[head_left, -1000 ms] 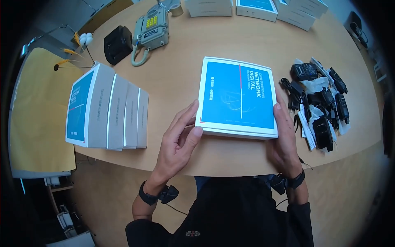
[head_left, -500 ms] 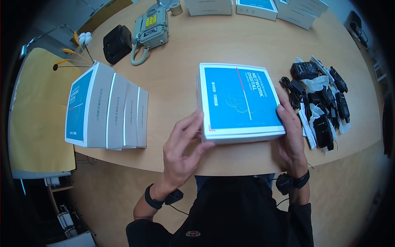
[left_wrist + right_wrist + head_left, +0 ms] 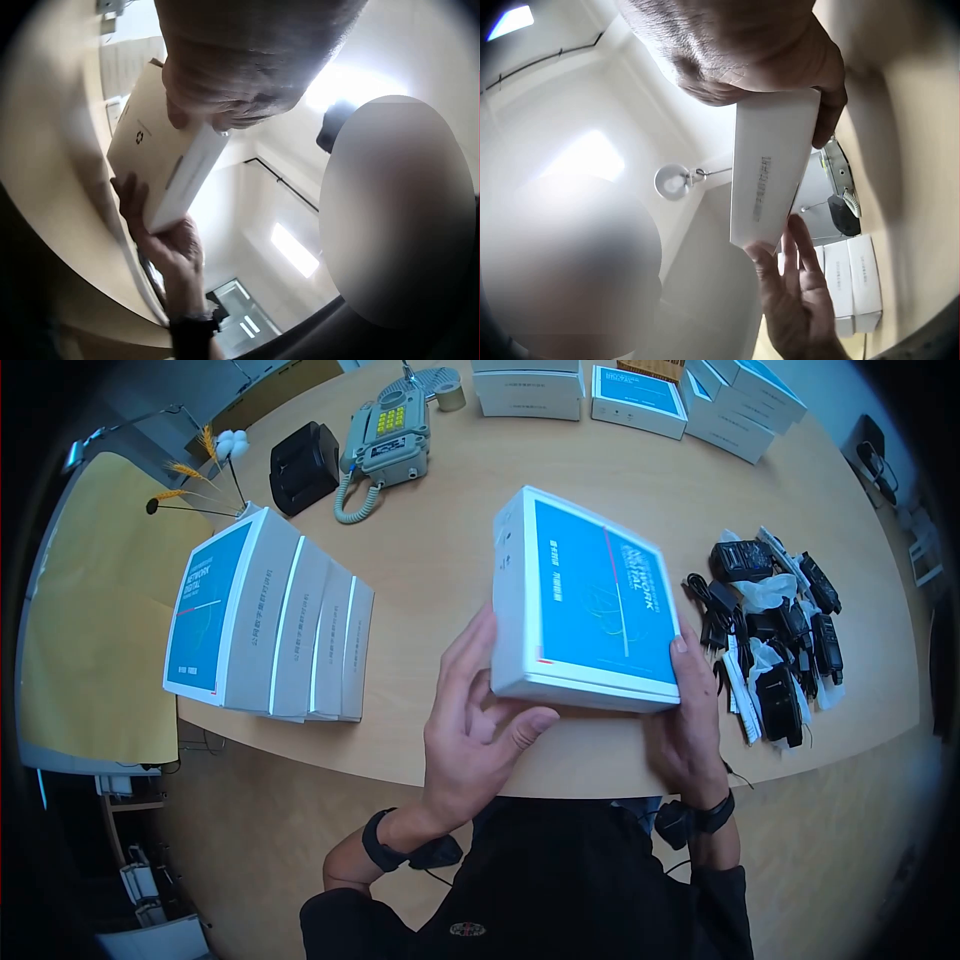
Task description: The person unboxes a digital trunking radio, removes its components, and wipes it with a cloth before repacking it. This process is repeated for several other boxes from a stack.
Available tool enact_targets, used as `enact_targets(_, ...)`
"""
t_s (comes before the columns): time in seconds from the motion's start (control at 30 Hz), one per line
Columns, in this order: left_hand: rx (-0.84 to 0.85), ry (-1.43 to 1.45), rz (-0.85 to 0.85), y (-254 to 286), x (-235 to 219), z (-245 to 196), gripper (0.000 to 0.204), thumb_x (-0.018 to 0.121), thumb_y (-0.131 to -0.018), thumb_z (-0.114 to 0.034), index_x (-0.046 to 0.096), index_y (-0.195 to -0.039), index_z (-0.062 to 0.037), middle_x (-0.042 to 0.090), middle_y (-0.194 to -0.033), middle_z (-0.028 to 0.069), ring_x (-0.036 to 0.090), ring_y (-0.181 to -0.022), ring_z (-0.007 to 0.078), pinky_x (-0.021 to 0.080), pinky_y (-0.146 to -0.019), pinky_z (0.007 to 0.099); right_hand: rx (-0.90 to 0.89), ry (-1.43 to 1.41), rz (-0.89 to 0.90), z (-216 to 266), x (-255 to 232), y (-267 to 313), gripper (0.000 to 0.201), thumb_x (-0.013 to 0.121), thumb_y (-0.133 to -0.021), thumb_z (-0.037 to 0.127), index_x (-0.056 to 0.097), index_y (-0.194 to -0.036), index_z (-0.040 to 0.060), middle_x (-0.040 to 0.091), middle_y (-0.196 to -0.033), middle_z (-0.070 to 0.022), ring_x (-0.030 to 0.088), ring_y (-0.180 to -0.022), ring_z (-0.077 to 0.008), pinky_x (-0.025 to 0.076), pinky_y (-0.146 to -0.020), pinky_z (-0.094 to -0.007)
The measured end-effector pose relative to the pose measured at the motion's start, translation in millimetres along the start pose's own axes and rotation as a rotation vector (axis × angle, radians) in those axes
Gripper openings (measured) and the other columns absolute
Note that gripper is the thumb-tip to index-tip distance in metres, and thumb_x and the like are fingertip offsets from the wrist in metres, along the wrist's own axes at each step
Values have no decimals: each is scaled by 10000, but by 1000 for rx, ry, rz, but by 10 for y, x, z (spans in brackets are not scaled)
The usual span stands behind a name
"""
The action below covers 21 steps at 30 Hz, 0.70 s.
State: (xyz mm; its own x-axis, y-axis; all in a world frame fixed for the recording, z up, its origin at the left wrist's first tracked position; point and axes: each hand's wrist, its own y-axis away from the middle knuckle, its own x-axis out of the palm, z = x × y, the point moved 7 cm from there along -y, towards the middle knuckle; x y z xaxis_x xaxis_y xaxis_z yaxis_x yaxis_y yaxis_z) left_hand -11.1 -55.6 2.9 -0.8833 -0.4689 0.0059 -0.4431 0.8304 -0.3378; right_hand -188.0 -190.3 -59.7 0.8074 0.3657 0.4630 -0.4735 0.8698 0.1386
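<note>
A white box (image 3: 610, 595) with a blue printed lid is held tilted over the table, its left end raised. My right hand (image 3: 690, 715) grips its near right corner, thumb along the lid's edge. At the near left corner, my left hand (image 3: 470, 715) has its fingers against the side and underside, with the thumb by the near edge. The right wrist view shows the left fingertips (image 3: 799, 229) around the end of the box. In the left wrist view, the right hand (image 3: 176, 251) spans the box's far end.
Several matching boxes (image 3: 290, 630) stand in a row at the left. A pile of black chargers and cables (image 3: 775, 630) lies at the right. A telephone (image 3: 390, 435) and a black case (image 3: 303, 468) sit at the back left; more boxes (image 3: 735, 410) are stacked at the far edge.
The box has tilted further, its left end rising so more of that side shows. My left hand has moved right and slightly up beside it. The head view has shifted slightly.
</note>
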Motion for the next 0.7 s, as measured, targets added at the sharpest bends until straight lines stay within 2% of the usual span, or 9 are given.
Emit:
enact_targets(0.03, -185, 246, -94, 31, -28, 138, 736, 762, -927, -121, 366, -1520, 61, 464, -1474, 212, 597, -1249, 259, 554, -1050, 398, 1, -3, -3, -45, -11, 8, 618, 460, -1101, 225, 210, -1605, -31, 397, -1581, -174, 449, -1407, -211, 364, -1180, -374)
enact_targets(0.07, -190, 243, -90, 22, -48, 168, 736, 762, -927, -121, 366, -1520, 61, 464, -1474, 212, 597, -1249, 259, 554, -1050, 398, -127, 172, -2, -19, -20, 19, 625, 462, -1101, 232, 207, -1605, -35, 394, -1578, -180, 449, -1402, -214, 358, -1179, -368)
enact_targets(0.13, -526, 441, -86, 66, -67, 469, 668, 716, -980, -199, 372, -1493, 55, 547, -1406, 173, 582, -1284, 268, 500, -1114, 457, -322, 402, -12, 48, 18, 60, 660, 476, -1095, 249, 182, -1608, -43, 376, -1581, -202, 443, -1403, -230, 346, -1175, -354)
enact_targets(0.23, -619, 431, -71, 93, -87, 546, 567, 666, -1018, -229, 426, -1447, 53, 602, -1335, 153, 607, -1248, 245, 499, -1114, 450, -399, 501, -15, 131, 92, 93, 681, 482, -1091, 249, 159, -1612, -47, 371, -1581, -212, 440, -1407, -238, 351, -1170, -360)
enact_targets(0.33, -689, 480, -80, 128, -111, 598, 554, 656, -1018, -146, 394, -1453, 75, 583, -1333, 175, 614, -1228, 229, 528, -1088, 413, -384, 509, -12, 104, 85, 109, 683, 480, -1090, 237, 147, -1615, -48, 366, -1578, -224, 442, -1405, -244, 353, -1168, -366)
enact_targets(0.5, -643, 491, -84, 116, -123, 630, 440, 568, -1061, -201, 442, -1404, 44, 580, -1332, 167, 603, -1237, 249, 518, -1091, 466, -471, 458, 38, 81, 201, 169, 744, 519, -1055, 119, 60, -1622, -27, 309, -1594, -238, 422, -1426, -268, 360, -1168, -367)
enact_targets(0.53, -612, 521, -114, 94, -145, 608, 418, 524, -1079, -226, 447, -1398, 33, 574, -1339, 169, 594, -1248, 259, 512, -1093, 482, -354, 272, 61, 46, 246, 194, 800, 552, -1028, 86, 26, -1623, -10, 254, -1612, -245, 403, -1444, -297, 392, -1153, -391)
enact_targets(0.63, -547, 507, -160, 18, -401, 734, 435, 441, -1095, -248, 406, -1435, 21, 542, -1373, 181, 571, -1272, 276, 506, -1093, 503, -99, 140, 89, 31, 178, 160, 895, 633, -1006, 169, 6, -1626, 13, 322, -1551, -237, 508, -1354, -286, 470, -1082, -399)
enact_targets(0.7, -551, 453, -122, -77, -485, 725, 467, 409, -1102, -267, 353, -1474, 10, 511, -1397, 192, 563, -1280, 284, 522, -1075, 491, -96, 47, 49, 133, 132, 76, 846, 642, -1011, 197, 85, -1617, 4, 388, -1498, -214, 557, -1284, -254, 491, -1052, -381)
